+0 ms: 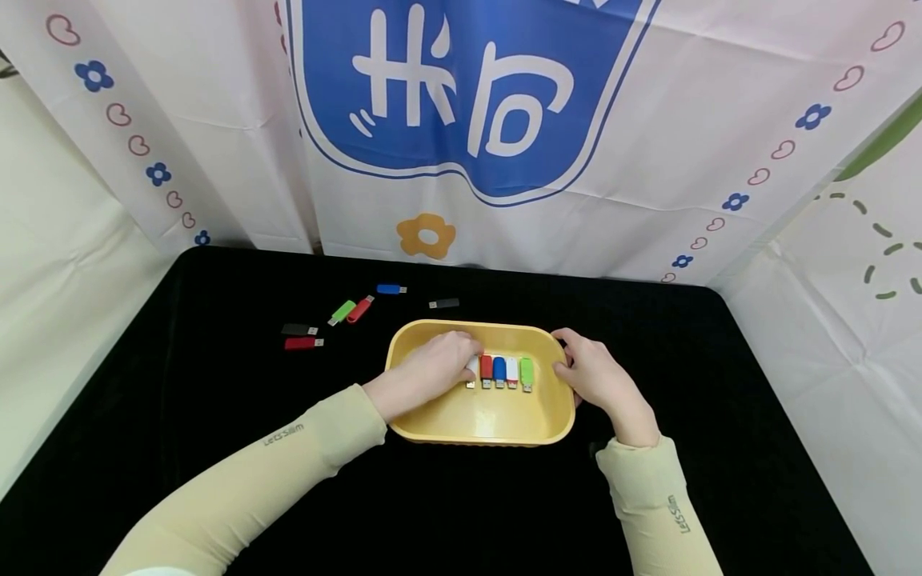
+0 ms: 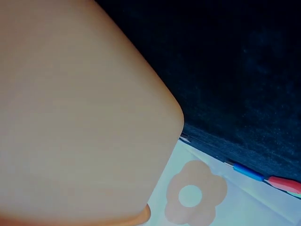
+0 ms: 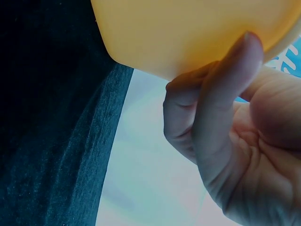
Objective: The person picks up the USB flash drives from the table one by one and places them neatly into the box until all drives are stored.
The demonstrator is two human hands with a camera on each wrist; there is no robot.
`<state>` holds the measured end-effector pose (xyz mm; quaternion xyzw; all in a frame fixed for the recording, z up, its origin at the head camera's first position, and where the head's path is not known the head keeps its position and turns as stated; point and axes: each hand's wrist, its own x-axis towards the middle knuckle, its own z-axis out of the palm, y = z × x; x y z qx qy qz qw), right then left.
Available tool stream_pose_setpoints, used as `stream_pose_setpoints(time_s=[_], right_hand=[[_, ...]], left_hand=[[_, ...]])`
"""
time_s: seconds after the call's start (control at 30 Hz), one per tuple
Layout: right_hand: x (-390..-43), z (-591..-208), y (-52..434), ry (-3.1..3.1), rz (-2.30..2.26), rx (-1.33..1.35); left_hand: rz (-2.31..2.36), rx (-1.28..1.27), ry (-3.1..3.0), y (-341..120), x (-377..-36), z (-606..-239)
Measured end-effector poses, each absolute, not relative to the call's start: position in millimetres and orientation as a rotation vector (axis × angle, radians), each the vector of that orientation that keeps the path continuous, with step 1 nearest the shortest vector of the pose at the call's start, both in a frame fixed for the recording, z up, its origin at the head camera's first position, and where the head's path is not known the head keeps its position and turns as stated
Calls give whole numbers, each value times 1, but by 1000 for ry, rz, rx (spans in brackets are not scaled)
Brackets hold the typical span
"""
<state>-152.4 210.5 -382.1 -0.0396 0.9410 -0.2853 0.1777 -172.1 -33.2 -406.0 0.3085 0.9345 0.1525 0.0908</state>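
A yellow plastic basin (image 1: 461, 428) stands on the black table. Inside it, a red USB stick (image 1: 486, 366), a blue USB stick (image 1: 499, 367), a white USB stick with a red edge (image 1: 512, 369) and a green USB stick (image 1: 527, 370) lie in a row, plugs toward me. My left hand (image 1: 437, 364) reaches into the basin and pinches a white USB stick (image 1: 472, 369) at the row's left end; its fingertips are partly hidden. My right hand (image 1: 596, 374) grips the basin's right rim, fingers against the outer wall (image 3: 188, 33) in the right wrist view.
Behind and left of the basin lie a blue USB stick (image 1: 390, 289), a black one (image 1: 444, 303), a red one (image 1: 360, 310), a green one (image 1: 342, 312), another black one (image 1: 296, 330) and a dark red one (image 1: 300, 343). A printed curtain (image 1: 504, 232) hangs behind the table.
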Motion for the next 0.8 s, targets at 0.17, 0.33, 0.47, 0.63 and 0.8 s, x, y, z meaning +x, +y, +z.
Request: stream_pose_setpoints(time_s=[0.17,0.33,0.47,0.63,0.8], right_hand=[[-152,-381,210,2658,-805,-104],[-152,-381,210,2656,-807,-111],[-152,-381,210,2661,-804,-123],[-152,-382,211,2660,-806,-125],[-153,-382,211,2656,-805,-120]], left_hand=[[429,918,2773,-32,-172,-407],[448,928,2774,-33,-172,-408],[456,913,2774,-33,-171,-408],[439,901,2775,-33,-170,-407],[439,897,2775,-33,-169,-407]])
